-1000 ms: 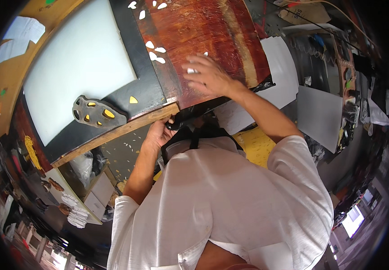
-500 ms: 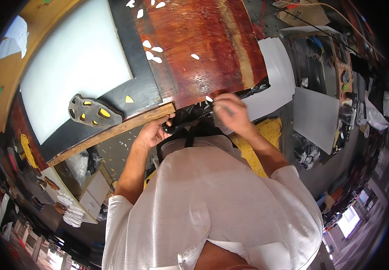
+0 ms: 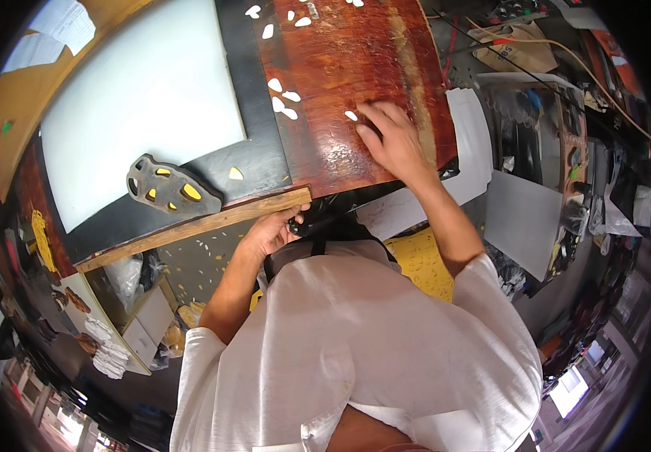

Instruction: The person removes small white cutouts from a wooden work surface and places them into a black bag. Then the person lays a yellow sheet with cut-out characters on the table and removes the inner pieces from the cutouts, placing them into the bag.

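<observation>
My right hand (image 3: 394, 143) reaches over the red-brown wooden board (image 3: 333, 151), thumb and fingers apart. Just left of its fingertips lies a small white teardrop-shaped piece (image 3: 351, 115). Several similar white pieces (image 3: 275, 85) are scattered farther left and toward the board's far end. My left hand (image 3: 269, 232) stays low at the near table edge, beside the end of a wooden strip (image 3: 212, 224). Its fingers are closed around a small shiny black thing (image 3: 295, 226), mostly hidden, whose kind I cannot make out.
On the black tabletop left of the board lie a white sheet (image 3: 144, 98), a dark sole-shaped plate (image 3: 171, 202) with yellow-showing holes, and a yellow piece (image 3: 236, 173). Grey-white sheets (image 3: 476, 128) stand right of the board. A yellow surface (image 3: 423, 260) is below my right arm.
My right hand has moved away from the near edge, out over the board. The white piece that was at the edge by its fingers no longer shows there. The whole view has shifted slightly.
</observation>
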{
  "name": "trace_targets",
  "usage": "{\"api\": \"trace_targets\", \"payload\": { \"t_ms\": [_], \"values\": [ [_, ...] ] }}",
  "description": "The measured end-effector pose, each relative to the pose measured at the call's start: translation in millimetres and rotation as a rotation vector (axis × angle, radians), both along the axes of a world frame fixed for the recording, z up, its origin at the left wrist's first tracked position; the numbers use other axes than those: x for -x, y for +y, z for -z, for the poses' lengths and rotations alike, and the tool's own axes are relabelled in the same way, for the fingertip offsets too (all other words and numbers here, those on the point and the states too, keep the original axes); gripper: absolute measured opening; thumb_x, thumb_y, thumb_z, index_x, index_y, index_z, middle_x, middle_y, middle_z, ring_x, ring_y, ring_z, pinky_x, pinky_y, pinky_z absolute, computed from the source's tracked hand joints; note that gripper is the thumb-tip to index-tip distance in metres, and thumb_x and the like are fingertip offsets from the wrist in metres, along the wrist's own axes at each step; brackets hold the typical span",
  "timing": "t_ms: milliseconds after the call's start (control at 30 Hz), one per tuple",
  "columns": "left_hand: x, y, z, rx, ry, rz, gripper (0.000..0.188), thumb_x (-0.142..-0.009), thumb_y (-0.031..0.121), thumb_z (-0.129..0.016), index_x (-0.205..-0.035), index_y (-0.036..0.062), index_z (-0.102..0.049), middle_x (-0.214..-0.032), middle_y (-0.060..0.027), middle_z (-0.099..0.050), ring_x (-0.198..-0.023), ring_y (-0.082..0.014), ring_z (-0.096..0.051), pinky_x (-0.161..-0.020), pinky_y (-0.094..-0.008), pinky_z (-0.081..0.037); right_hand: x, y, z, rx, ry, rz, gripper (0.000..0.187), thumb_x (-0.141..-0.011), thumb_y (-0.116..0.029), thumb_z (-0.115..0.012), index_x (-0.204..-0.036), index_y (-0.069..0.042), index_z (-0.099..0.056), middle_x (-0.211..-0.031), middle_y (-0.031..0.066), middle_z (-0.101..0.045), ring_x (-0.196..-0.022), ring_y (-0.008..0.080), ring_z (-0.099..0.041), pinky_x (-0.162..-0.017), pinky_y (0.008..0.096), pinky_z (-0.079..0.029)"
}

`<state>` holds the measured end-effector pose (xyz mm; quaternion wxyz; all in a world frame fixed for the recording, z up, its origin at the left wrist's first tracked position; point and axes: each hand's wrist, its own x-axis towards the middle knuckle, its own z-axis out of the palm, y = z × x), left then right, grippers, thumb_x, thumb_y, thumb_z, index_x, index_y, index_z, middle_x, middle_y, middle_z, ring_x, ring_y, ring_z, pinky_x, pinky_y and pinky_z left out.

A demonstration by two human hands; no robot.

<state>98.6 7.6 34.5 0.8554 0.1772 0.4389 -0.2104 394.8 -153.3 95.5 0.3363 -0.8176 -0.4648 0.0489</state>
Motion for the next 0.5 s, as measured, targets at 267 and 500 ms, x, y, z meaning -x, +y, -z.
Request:
{"api": "trace_targets", "payload": {
  "t_ms": [267,500],
  "values": [
    [5.3,-3.5,15.0,0.042,-0.054,-0.058,0.023,-0.105,0.027,-0.069,-0.119,0.009,-0.073,-0.084,0.0042,-0.067,-0.077,-0.0114,-0.068,-0.072,-0.0318,-0.06,51.3,4.7,-18.7,0.534,0.03,-0.737,0.011,-0.086,-0.008,-0.07,-0.097,-0.005,-0.071,-0.094,0.0132,-0.063,-0.095,0.0353,-0.062,-0.086,0.0462,-0.056],
    [4.2,-2.5,8.7,0.006,-0.029,-0.004,0.021,-0.104,0.027,-0.071,-0.117,0.0119,-0.075,-0.083,0.0066,-0.066,-0.073,-0.007,-0.062,-0.068,-0.0243,-0.053,-1.4,166.6,24.8,-0.053,-0.15,-0.321,0.047,-0.094,-0.035,-0.075,-0.13,-0.006,-0.069,-0.126,0.0139,-0.063,-0.118,0.0366,-0.056,-0.102,0.0484,-0.048]
  ]
}}
